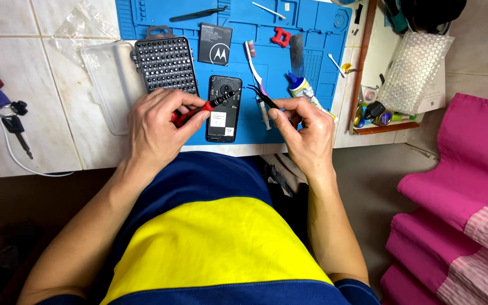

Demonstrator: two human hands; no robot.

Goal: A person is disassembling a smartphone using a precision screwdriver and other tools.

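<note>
Currently we're mid-disassembly on the opened phone (pixel 224 109): back cover off, it lies flat on the blue mat (pixel 142 17) between both hands, just ahead of the fingertips. Left hand (pixel 156 121) is closed in a pinch around the red-handled screwdriver (pixel 201 107); its dark shaft runs up and to the right from the fingers, with the tip on or just over the phone's upper half, near the round camera opening. We can't tell if the bit is actually seated in a screw. Right hand (pixel 306 127) pinches black tweezers (pixel 264 96), tips aimed up-left toward the phone's right edge, hovering just beside it, not touching as far as we can see. Phone's long axis runs away from the body, camera end far, bottom end near the bench (pixel 40 113) edge. We judge the step as pulling frame screws; the next move calls for a square, vertical bit and the tweezers close in to catch the loose screw. Bit case (pixel 166 65) sits just beyond the left hand, the loose battery (pixel 216 43) farther out, and a glue bottle (pixel 303 89) just beyond the right hand.
</note>
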